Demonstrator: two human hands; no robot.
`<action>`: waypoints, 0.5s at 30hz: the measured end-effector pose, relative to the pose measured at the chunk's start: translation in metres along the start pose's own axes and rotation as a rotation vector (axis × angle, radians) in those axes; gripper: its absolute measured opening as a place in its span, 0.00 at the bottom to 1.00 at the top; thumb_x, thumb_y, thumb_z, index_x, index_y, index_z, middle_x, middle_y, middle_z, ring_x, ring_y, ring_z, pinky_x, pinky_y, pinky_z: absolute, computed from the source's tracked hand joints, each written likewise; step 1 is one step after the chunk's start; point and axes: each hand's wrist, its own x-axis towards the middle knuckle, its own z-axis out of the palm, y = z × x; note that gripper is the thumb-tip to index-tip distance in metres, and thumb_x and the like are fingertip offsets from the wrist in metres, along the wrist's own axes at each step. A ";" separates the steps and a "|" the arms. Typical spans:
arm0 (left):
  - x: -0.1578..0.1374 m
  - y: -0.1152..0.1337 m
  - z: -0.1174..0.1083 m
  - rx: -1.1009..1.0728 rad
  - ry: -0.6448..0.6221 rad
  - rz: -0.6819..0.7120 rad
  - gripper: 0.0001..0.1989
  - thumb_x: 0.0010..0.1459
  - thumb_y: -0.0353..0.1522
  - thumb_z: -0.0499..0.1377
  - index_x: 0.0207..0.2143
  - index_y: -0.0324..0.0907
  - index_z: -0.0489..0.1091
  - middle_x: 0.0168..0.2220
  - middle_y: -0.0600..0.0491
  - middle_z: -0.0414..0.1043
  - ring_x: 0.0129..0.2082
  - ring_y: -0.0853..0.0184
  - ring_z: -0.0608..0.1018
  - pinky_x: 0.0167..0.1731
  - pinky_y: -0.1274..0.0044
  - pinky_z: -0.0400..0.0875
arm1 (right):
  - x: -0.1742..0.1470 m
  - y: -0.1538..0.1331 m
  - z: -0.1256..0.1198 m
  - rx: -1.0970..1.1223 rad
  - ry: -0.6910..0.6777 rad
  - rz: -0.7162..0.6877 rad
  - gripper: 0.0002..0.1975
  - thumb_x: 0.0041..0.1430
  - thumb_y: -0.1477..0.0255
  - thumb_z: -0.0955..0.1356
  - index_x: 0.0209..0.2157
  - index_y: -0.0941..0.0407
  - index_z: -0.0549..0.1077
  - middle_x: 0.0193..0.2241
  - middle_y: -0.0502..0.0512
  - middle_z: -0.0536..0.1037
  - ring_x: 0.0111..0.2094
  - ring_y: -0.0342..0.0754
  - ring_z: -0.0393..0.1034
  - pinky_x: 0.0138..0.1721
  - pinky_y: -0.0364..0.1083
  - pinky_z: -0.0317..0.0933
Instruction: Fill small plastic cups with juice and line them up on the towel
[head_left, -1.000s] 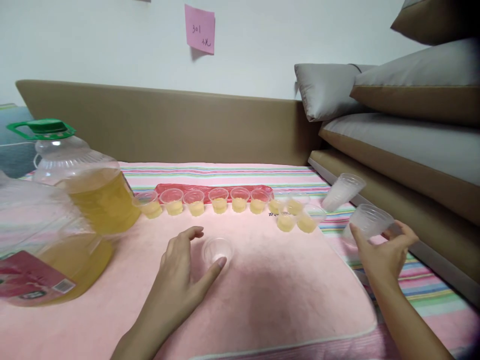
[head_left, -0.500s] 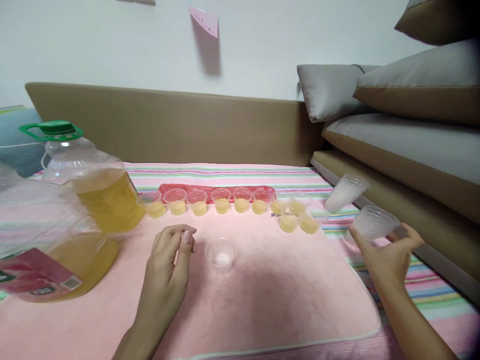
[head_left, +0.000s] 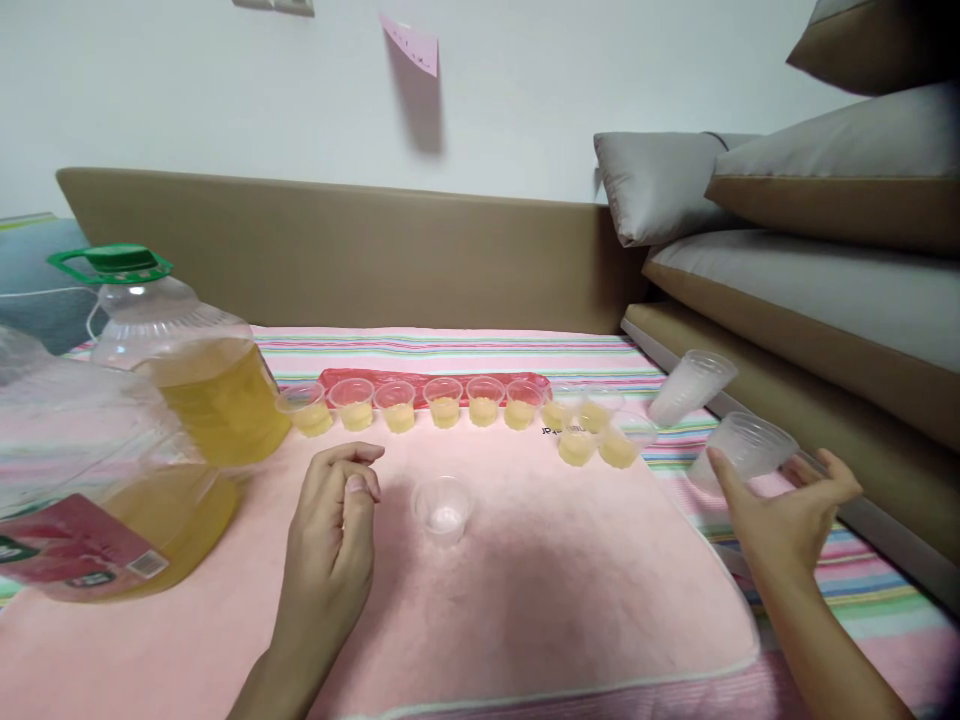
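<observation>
On the pink mat (head_left: 600, 610), the empty cup (head_left: 442, 515) has been left standing free by the curled, empty left hand (head_left: 332, 530), while stacked cups (head_left: 750, 447) are touched by the loosely spread right hand (head_left: 784, 515).

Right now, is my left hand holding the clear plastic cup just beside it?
No, your left hand is apart from the clear plastic cup, with pink cloth showing between them.

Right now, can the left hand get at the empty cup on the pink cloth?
Likely yes: the left hand appears to hold nothing and is just left of the empty cup, with no object visible between them.
</observation>
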 end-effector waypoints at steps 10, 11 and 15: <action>-0.002 0.004 -0.001 0.009 0.054 0.103 0.13 0.74 0.33 0.52 0.35 0.46 0.72 0.36 0.56 0.72 0.41 0.68 0.74 0.42 0.75 0.65 | -0.061 -0.152 -0.050 0.270 -0.217 -0.335 0.22 0.81 0.67 0.58 0.32 0.58 0.74 0.24 0.50 0.68 0.24 0.45 0.63 0.28 0.45 0.55; -0.003 0.003 -0.001 -0.007 0.050 0.094 0.15 0.74 0.33 0.52 0.33 0.45 0.71 0.34 0.56 0.71 0.40 0.68 0.73 0.41 0.75 0.65 | -0.076 -0.166 -0.049 0.321 -0.326 -0.420 0.23 0.82 0.68 0.58 0.32 0.58 0.73 0.24 0.49 0.67 0.22 0.44 0.62 0.26 0.44 0.53; -0.002 -0.001 0.000 -0.123 0.071 -0.054 0.19 0.76 0.35 0.47 0.29 0.44 0.65 0.30 0.56 0.67 0.34 0.67 0.71 0.35 0.74 0.64 | -0.142 -0.202 -0.043 0.656 -0.830 -0.836 0.21 0.84 0.70 0.57 0.34 0.59 0.71 0.29 0.52 0.69 0.28 0.46 0.67 0.30 0.43 0.62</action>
